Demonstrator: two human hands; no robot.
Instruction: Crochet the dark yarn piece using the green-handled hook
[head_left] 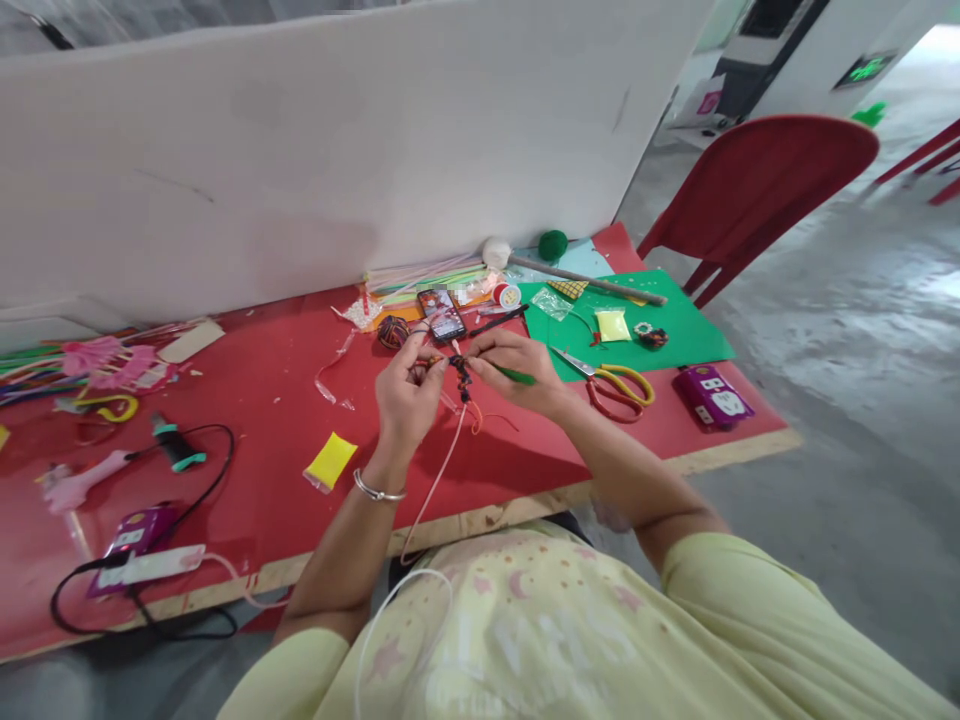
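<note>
My left hand is closed, pinching dark multicoloured yarn beside a small crocheted piece just above the table. Between the fingers of my right hand is a crochet hook with a green handle. Its tip meets the crocheted piece, and the exact loop is too small to make out. An orange strand hangs below the piece. Behind my left hand rests a ball of multicoloured yarn. A phone with its screen lit lies beyond both hands.
Scissors lie right of my right hand, near a purple power socket. A yellow packet is left of my left wrist. At far left are a pink glue gun and black cable. A white partition stands behind.
</note>
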